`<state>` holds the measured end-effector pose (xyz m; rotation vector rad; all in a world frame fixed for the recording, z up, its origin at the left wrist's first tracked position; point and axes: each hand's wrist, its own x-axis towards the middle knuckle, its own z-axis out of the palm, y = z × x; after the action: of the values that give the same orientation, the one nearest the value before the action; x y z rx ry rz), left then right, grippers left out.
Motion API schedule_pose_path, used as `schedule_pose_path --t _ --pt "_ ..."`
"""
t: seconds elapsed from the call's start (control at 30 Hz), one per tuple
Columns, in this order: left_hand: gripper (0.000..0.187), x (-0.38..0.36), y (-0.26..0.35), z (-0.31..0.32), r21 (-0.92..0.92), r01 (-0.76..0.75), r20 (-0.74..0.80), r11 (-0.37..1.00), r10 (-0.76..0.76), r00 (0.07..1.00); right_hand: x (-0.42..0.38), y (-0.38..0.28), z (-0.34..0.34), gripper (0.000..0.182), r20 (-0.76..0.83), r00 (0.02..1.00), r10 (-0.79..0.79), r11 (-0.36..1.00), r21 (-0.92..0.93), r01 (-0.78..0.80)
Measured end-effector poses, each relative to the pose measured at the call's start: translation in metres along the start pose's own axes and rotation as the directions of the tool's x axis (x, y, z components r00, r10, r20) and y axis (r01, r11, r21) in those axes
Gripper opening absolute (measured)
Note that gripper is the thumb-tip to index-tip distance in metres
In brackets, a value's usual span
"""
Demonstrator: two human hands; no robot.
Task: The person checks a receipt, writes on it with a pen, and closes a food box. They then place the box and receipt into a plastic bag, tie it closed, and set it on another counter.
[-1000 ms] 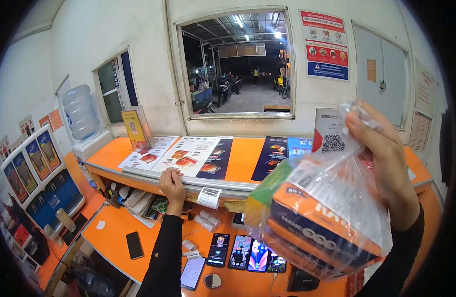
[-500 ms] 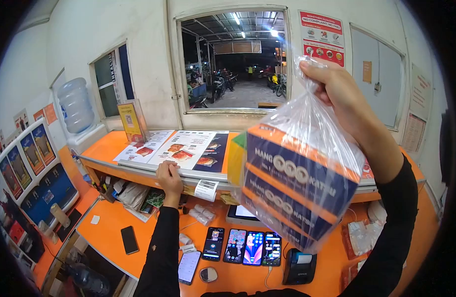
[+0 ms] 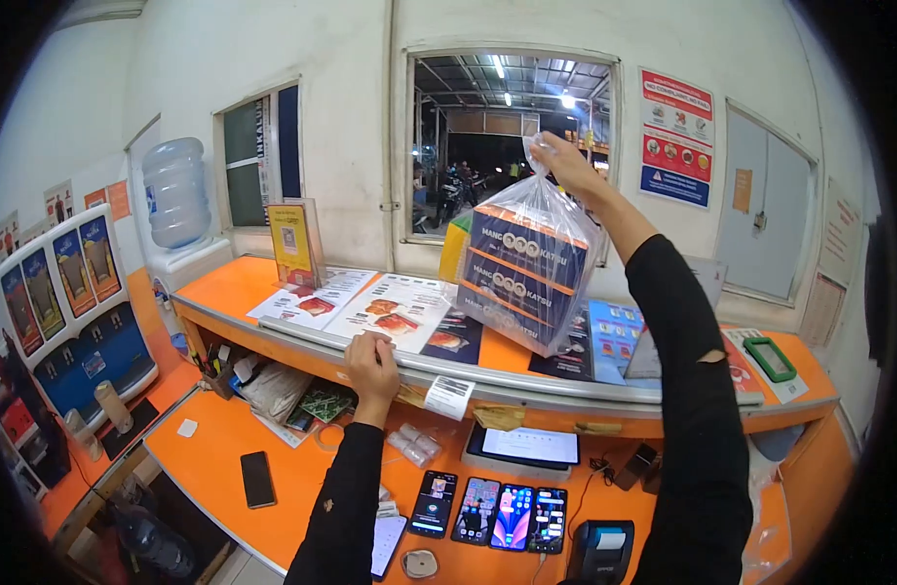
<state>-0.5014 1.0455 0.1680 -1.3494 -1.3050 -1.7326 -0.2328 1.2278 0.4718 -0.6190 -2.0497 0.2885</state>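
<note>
My right hand grips the gathered top of a clear plastic bag. Inside it, several dark blue and orange takeaway boxes are stacked, with something yellow and green beside them on the left. The bag hangs upright over the raised orange counter, its bottom close over the menus there. My left hand is closed at the counter's metal front edge, its fingers curled over it. Printed menu sheets lie just beyond that hand, and a paper receipt hangs from the edge to its right.
On the lower desk lie several phones, a receipt printer and a tablet. A yellow sign stand stands on the counter's left part, a green-framed object on its right. Beyond is a window opening in the wall.
The bag of boxes has moved away from me, forward and down over the counter. My left hand stays at the counter edge. The view has shifted left.
</note>
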Motion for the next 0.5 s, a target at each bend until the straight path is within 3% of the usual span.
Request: schedule_pose_path --t 0.17,0.4,0.43,0.5 --pt "0.012 0.000 0.001 -0.002 -0.005 0.000 0.004 1.000 0.000 1.000 0.021 0.036 0.053 0.024 -0.135 0.988 0.080 0.996 -0.031 -0.085" --pt "0.013 -0.001 0.002 -0.001 0.020 0.000 0.010 1.000 0.000 1.000 0.028 0.087 0.102 0.025 -0.395 0.906 0.153 0.985 0.136 -0.108" --pt "0.013 -0.001 0.001 -0.001 0.015 0.002 0.008 1.000 -0.002 1.000 0.018 0.073 0.099 0.028 -0.377 0.919 0.116 0.992 0.006 -0.123" --pt "0.014 -0.002 -0.001 0.000 0.014 0.005 0.008 1.000 -0.005 1.000 0.017 0.076 0.100 0.029 -0.308 0.943 0.123 0.991 -0.004 -0.131"
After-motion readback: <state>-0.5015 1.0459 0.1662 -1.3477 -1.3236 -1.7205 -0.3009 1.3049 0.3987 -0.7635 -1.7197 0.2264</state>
